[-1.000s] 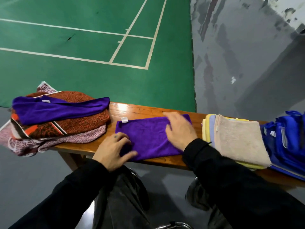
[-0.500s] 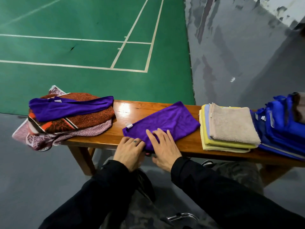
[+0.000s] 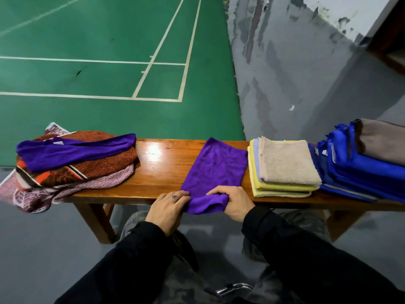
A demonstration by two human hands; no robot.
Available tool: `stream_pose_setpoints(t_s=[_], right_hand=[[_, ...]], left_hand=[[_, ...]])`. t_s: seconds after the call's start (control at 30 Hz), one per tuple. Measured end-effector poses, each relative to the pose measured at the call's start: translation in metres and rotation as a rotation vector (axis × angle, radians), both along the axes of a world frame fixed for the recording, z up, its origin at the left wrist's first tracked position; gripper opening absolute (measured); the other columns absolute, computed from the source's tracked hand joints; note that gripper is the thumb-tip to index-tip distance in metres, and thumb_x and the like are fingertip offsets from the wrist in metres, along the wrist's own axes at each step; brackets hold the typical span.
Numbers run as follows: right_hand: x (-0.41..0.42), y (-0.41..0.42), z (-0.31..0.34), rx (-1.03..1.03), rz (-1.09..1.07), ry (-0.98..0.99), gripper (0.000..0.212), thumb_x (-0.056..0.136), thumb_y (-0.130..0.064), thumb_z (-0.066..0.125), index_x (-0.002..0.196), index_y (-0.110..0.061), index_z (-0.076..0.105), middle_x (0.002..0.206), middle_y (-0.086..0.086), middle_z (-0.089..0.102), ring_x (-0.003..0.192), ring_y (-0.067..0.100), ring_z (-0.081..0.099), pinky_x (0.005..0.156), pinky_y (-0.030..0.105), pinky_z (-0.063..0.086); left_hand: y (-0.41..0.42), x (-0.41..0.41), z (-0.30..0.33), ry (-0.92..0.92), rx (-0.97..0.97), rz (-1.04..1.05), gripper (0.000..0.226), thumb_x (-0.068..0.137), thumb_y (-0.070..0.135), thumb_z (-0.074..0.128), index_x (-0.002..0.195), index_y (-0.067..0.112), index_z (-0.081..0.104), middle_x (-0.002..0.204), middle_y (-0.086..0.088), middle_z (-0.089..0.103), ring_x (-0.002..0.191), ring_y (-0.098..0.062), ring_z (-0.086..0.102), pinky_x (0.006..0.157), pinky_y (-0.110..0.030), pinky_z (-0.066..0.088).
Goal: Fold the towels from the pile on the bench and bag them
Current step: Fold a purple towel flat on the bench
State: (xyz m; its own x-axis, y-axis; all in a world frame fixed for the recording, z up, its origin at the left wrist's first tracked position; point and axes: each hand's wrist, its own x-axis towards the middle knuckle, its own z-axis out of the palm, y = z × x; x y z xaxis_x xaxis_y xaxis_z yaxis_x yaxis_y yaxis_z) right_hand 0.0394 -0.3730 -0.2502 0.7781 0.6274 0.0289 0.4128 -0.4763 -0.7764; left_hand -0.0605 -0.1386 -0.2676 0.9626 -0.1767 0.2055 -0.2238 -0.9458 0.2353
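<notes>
Head view: wooden bench [image 3: 166, 170] beside green court [image 3: 98, 119].

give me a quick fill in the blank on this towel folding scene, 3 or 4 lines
1. Both hands, left hand and right hand, grip the near edge of the ____ towel.
2. The top towel of the folded stack beside it is ____.
3. The towels lie on a wooden ____.
4. The unfolded pile sits at the bench's ____ end.

Missing words: purple; beige; bench; left
</notes>
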Motion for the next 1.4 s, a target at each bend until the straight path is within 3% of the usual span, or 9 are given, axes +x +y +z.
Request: stream_pose_setpoints(t_s=[0.17, 0.3, 0.4, 0.57, 0.67, 0.77, 1.0, 1.23, 1.4], right_hand=[[0.005, -0.002, 0.012, 0.226, -0.107, 0.274, 0.026, 0.076, -0.007, 0.058, 0.082, -0.027, 0.073, 0.081, -0.012, 0.074, 0.082, 0.000, 0.065, 0.080, 0.023, 0.050], [0.012, 0.004, 0.022, 0.284, -0.336, 0.476, 0.018, 0.073, -0.028, 0.052, 0.071, -0.016, 0.065, 0.075, -0.005, 0.063, 0.074, 0.009, 0.053, 0.072, 0.030, 0.041], [0.021, 0.015, 0.017, 0.260, -0.503, 0.453, 0.030, 0.085, -0.036, 0.054, 0.077, -0.008, 0.064, 0.079, 0.006, 0.067, 0.078, 0.024, 0.059, 0.071, 0.035, 0.042], [0.043, 0.031, 0.013, 0.009, -0.774, 0.225, 0.026, 0.099, -0.032, 0.052, 0.098, -0.008, 0.064, 0.102, 0.013, 0.064, 0.098, 0.034, 0.059, 0.089, 0.041, 0.048], [0.046, 0.040, 0.008, -0.086, -0.871, 0.160, 0.034, 0.103, -0.031, 0.049, 0.117, -0.003, 0.060, 0.118, 0.019, 0.056, 0.112, 0.035, 0.054, 0.096, 0.039, 0.040], [0.052, 0.040, -0.001, -0.174, -0.890, 0.078, 0.037, 0.103, -0.037, 0.047, 0.119, -0.007, 0.060, 0.118, 0.015, 0.057, 0.111, 0.032, 0.056, 0.093, 0.039, 0.043], [0.056, 0.042, -0.014, -0.270, -0.867, -0.093, 0.037, 0.102, -0.047, 0.044, 0.113, -0.016, 0.061, 0.109, 0.007, 0.059, 0.100, 0.028, 0.060, 0.081, 0.040, 0.049], [0.059, 0.044, -0.011, -0.352, -0.842, -0.040, 0.042, 0.097, -0.054, 0.052, 0.122, -0.021, 0.058, 0.114, 0.002, 0.056, 0.104, 0.023, 0.058, 0.086, 0.037, 0.049], [0.061, 0.043, -0.012, -0.314, -0.851, -0.060, 0.026, 0.101, -0.048, 0.049, 0.112, -0.026, 0.057, 0.105, 0.002, 0.059, 0.096, 0.023, 0.060, 0.075, 0.036, 0.048]], left_hand=[[-0.004, -0.019, 0.019, -0.147, -0.271, 0.030, 0.029, 0.082, 0.025, 0.053, 0.107, 0.016, 0.065, 0.102, 0.003, 0.068, 0.096, -0.018, 0.062, 0.092, -0.026, 0.041], [-0.018, -0.019, 0.036, -0.085, -0.648, 0.139, 0.029, 0.099, 0.039, 0.044, 0.085, 0.021, 0.062, 0.074, 0.016, 0.059, 0.069, -0.002, 0.053, 0.066, -0.024, 0.043], [-0.025, 0.006, 0.044, -0.113, -0.837, 0.345, 0.039, 0.101, 0.034, 0.048, 0.063, 0.026, 0.045, 0.055, 0.018, 0.050, 0.051, 0.002, 0.043, 0.053, -0.013, 0.031], [-0.027, 0.067, 0.056, -0.028, -0.895, 0.429, 0.042, 0.100, 0.029, 0.057, 0.062, 0.021, 0.039, 0.052, 0.011, 0.039, 0.051, -0.003, 0.039, 0.052, -0.017, 0.032], [-0.027, 0.093, 0.052, 0.284, -1.172, 0.388, 0.020, 0.090, 0.021, 0.073, 0.076, 0.020, 0.059, 0.071, 0.010, 0.063, 0.068, -0.007, 0.058, 0.070, -0.023, 0.049], [-0.018, 0.112, 0.032, 0.322, -1.021, 0.472, 0.013, 0.084, 0.017, 0.073, 0.083, 0.021, 0.062, 0.080, 0.000, 0.063, 0.073, -0.016, 0.058, 0.076, -0.037, 0.050], [-0.021, 0.118, 0.022, 0.168, -0.678, 0.663, 0.008, 0.091, 0.019, 0.059, 0.096, 0.013, 0.062, 0.094, -0.008, 0.069, 0.092, -0.031, 0.063, 0.080, -0.033, 0.043], [-0.021, 0.121, 0.005, 0.071, -0.287, 0.654, 0.022, 0.095, 0.029, 0.052, 0.098, 0.009, 0.059, 0.104, -0.017, 0.063, 0.100, -0.037, 0.056, 0.091, -0.044, 0.039], [-0.027, 0.124, 0.018, 0.017, -0.431, 0.724, 0.023, 0.102, 0.023, 0.043, 0.096, 0.005, 0.055, 0.099, -0.022, 0.065, 0.095, -0.041, 0.059, 0.083, -0.045, 0.041]])
